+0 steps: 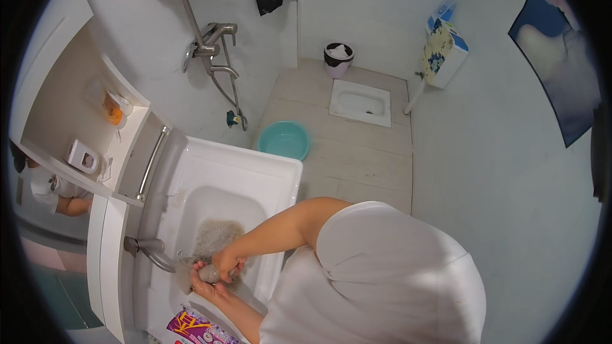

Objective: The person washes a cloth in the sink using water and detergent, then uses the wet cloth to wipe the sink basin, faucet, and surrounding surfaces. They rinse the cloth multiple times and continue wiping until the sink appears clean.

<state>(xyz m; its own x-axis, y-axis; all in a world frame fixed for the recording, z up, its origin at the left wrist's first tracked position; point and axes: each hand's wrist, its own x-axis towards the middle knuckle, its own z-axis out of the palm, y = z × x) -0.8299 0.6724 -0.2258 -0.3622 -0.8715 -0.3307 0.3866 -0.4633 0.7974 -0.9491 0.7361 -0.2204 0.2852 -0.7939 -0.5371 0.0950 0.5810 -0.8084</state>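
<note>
My left hand (204,286) and my right hand (226,266) are close together, low in the white washbasin (252,175). Both grip a wet, grey-brown cloth (209,274), bunched into a roll between them. A loose part of it spreads out past my left fingers, under the tap. Murky, foamy water (217,235) lies in the bowl around and beyond my hands. The grey metal tap (150,246) curves down just in front of them. Near my left forearm, a purple printed packet (203,328) rests at the basin's near side.
A mirror cabinet with an open shelf (126,141) and a metal rail (153,165) flanks the basin. A turquoise tub (284,139) stands on the floor, beyond the basin corner. Further off are a squat toilet (359,102), a lined bin (338,59) and a wall shower mixer (209,50).
</note>
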